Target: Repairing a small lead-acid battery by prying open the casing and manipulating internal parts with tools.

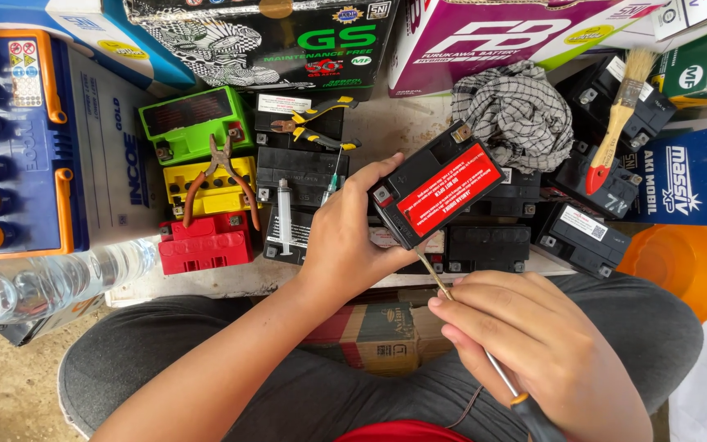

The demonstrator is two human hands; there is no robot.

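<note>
My left hand (345,237) grips a small black battery (435,184) with a red label on top, tilted up above my lap. My right hand (533,344) holds a screwdriver (484,352) with a thin metal shaft; its tip touches the lower edge of the battery near my left thumb. The black and orange handle runs down past my right wrist.
Several small batteries lie in front: green (194,123), yellow (206,188), red (204,244) and black ones. Pliers (221,172), a syringe (285,217), a checked cloth (521,110), a paintbrush (619,119), a water bottle (42,282), an orange bowl (681,266) and cartons surround them.
</note>
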